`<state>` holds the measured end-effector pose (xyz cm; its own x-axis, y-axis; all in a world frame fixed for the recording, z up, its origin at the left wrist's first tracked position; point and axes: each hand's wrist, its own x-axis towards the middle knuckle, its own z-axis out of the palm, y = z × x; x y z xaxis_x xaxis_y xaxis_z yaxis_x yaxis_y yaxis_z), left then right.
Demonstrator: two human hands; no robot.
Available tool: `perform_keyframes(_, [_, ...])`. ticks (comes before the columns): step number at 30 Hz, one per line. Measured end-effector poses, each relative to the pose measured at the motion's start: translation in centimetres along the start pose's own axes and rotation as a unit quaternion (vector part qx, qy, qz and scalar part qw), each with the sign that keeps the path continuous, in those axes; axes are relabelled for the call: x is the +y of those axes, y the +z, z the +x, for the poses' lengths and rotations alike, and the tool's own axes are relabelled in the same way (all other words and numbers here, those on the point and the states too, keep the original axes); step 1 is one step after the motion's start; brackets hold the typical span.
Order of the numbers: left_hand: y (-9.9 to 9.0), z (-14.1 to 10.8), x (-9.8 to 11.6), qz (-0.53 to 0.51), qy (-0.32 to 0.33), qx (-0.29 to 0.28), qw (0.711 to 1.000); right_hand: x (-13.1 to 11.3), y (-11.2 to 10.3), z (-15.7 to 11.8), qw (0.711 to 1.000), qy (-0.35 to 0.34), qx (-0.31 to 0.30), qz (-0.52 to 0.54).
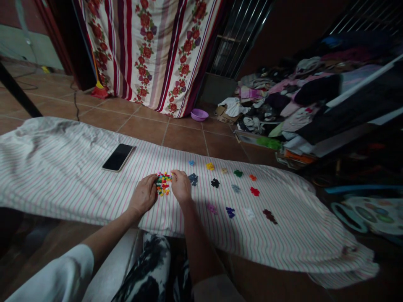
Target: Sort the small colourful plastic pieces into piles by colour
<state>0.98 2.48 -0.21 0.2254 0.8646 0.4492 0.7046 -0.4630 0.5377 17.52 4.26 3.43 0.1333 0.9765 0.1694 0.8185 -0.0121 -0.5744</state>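
Observation:
A pile of small mixed-colour pieces point(163, 184) lies on the striped cloth point(94, 188). My left hand point(145, 193) rests against the pile's left side, its fingers together; what they hold, if anything, is hidden. At the pile's right edge, my right hand point(181, 185) is closed in a pinch, with a small yellow spot at the fingertips too tiny to identify. Right of the hands, small single-colour heaps are spread in rows, among them yellow point(210, 166), black point(215, 183), green point(238, 173), red point(255, 191), purple point(230, 212) and brown point(270, 216).
A phone point(118, 157) lies on the cloth to the left. Beyond the cloth are a tiled floor point(151, 130), a purple basin point(199, 114) and a floral curtain point(147, 54). Heaped clothes point(283, 92) stand at the back right.

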Motion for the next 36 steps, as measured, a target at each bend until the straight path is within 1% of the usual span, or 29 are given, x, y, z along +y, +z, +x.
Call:
perform_keyframes(2, [-0.2, 0.0, 0.1, -0.019, -0.018, -0.007, 1.0, 0.2, -0.2, 0.4, 1.0, -0.01, -0.01, -0.021])
perform_keyframes(6, [-0.6, 0.1, 0.3, -0.051, -0.056, -0.013, 0.997, 0.8, -0.1, 0.7, 0.998, 0.0, -0.039, -0.049])
perform_keyframes(11, [-0.4, 0.1, 0.1, -0.062, -0.053, 0.005, 0.997, 0.5, 0.5, 0.3, 0.998, -0.014, -0.057, -0.036])
perform_keyframes(14, [0.0, -0.1, -0.3, -0.061, -0.057, 0.023, 0.996, 0.0, 0.7, 0.2, 0.997, -0.023, -0.07, -0.002])
perform_keyframes(17, [0.2, -0.2, -0.6, -0.048, -0.057, 0.035, 0.997, -0.1, 0.9, 0.0, 0.993, -0.02, -0.096, 0.068])
perform_keyframes(21, [0.1, -0.1, -0.6, -0.016, -0.046, 0.02, 0.999, 0.2, 1.4, -0.3, 0.978, -0.049, -0.135, 0.15])
perform_keyframes(24, [-0.1, 0.1, -0.2, 0.006, -0.04, 0.011, 0.999, 0.6, 1.5, -0.4, 0.972, -0.062, -0.13, 0.183])
perform_keyframes(26, [-0.2, 0.2, 0.0, 0.018, -0.037, 0.009, 0.999, 0.7, 1.2, -0.2, 0.979, -0.055, -0.103, 0.168])
perform_keyframes(28, [-0.3, 0.3, 0.2, 0.028, -0.032, 0.006, 0.999, 0.7, 0.9, 0.1, 0.989, -0.046, -0.067, 0.125])
perform_keyframes(30, [-0.2, 0.3, 0.2, 0.034, -0.026, 0.001, 0.999, 0.4, 0.9, 0.6, 0.995, -0.04, -0.05, 0.078])
perform_keyframes(33, [-0.1, 0.2, 0.1, 0.039, -0.023, 0.0, 0.999, -0.3, 1.2, 1.1, 0.997, -0.048, -0.06, 0.028])
perform_keyframes(36, [0.1, 0.1, -0.1, 0.038, -0.025, 0.006, 0.999, -0.9, 1.8, 1.4, 0.994, -0.077, -0.078, 0.005])
